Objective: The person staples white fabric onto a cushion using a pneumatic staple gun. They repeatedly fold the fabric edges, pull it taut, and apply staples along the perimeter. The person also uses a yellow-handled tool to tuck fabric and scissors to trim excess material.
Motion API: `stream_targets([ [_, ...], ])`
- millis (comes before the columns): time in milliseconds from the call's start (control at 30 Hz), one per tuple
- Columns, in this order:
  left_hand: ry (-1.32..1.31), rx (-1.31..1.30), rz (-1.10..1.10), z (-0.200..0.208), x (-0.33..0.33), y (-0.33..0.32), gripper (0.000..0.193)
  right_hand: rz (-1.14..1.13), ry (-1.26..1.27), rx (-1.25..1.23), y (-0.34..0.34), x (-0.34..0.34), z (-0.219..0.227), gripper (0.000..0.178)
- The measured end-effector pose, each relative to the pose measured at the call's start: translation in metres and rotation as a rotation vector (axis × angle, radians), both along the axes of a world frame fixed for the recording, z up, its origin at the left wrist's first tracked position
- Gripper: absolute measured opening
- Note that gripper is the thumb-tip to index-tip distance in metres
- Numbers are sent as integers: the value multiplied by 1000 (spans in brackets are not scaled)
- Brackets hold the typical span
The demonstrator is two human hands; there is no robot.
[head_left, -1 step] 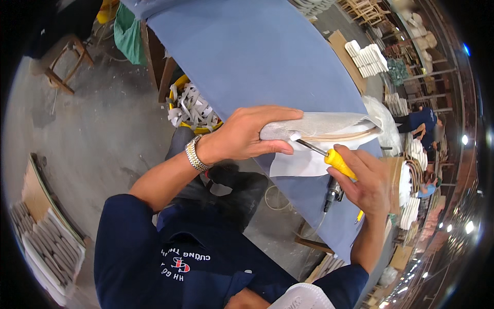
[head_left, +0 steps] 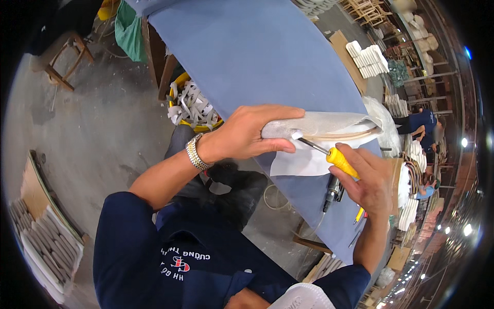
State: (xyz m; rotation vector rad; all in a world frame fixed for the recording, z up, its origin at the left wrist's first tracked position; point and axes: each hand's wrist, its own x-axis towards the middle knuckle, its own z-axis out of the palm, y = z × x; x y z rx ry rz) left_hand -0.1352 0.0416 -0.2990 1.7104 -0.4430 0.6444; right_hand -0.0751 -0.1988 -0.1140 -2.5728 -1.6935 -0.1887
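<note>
My left hand (head_left: pixel 252 131) is clamped over the near end of a grey fabric-covered padded piece (head_left: pixel 321 121), thumb below and fingers on top. Along its open side runs a layered wooden edge (head_left: pixel 350 135), with white sheet material (head_left: pixel 293 164) hanging beneath. A yellow-handled screwdriver (head_left: pixel 342 160) is wrapped in the fingers of my right hand (head_left: pixel 369 180). Its metal shaft points left, and the tip meets the fabric edge beside my left thumb, at a small white bit; the very tip is hidden.
Beneath the work lies a blue-grey covered table (head_left: pixel 257 56). A black air tool (head_left: pixel 332 194) and a yellow pen-like tool (head_left: pixel 358 215) rest near my right forearm. Clear plastic (head_left: pixel 383 123) is bunched beyond the piece. Fabric scraps fill a yellow basket (head_left: pixel 218 125) by the table.
My hands, the padded piece and the screwdriver have shifted very slightly right together. The grips look the same.
</note>
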Motion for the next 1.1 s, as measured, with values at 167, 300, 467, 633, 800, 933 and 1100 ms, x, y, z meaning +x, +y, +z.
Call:
stream_targets([
  [167,-11,-82,20,-1,6,4,61,36,128,56,11,15,-17,44],
  [300,120,-121,-51,6,17,15,61,127,113,225,12,44,-43,46],
  [467,-6,-173,85,1,29,15,53,216,68,389,20,76,-68,42],
  [633,-67,-189,173,2,40,15,48,254,-27,498,31,91,-83,41],
  [800,35,-286,59,3,39,24,48,14,120,254,43,63,-41,38],
  [933,50,-370,-60,-1,39,21,48,-136,234,79,39,41,-5,34],
  [1100,68,-212,-5,1,24,15,49,-280,454,-122,32,29,8,27],
])
